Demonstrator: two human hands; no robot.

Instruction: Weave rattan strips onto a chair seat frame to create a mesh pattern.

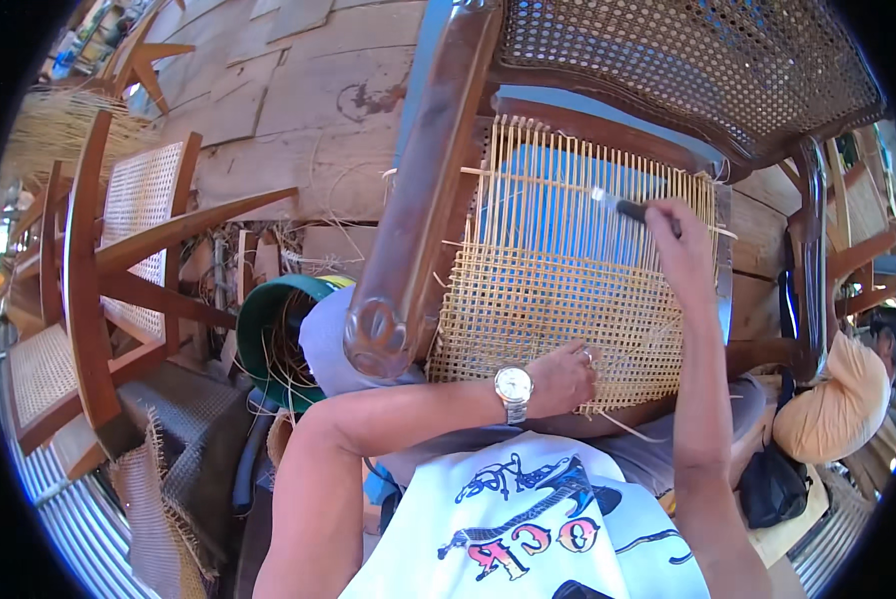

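Observation:
A wooden armchair frame (420, 170) holds a partly woven cane seat (558, 270). The near part is a tight grid; farther back, mostly lengthwise strands run with gaps between them. My right hand (679, 235) is closed around a dark-handled tool (632, 210) with a short, shiny blade, held over the open strands at the right. At the seat's front edge, my left hand (563, 379) rests on the weave with its fingers curled, a watch on the wrist. What those fingers grip, if anything, is hidden. A loose cane strand (622, 426) sticks out beside them.
The chair's caned backrest (667, 60) rises at the far side. Left of my leg is a green bucket (253, 334) with strands in it. Other cane chairs (98, 250) stand at the left. A tan bundle (835, 404) lies at the right.

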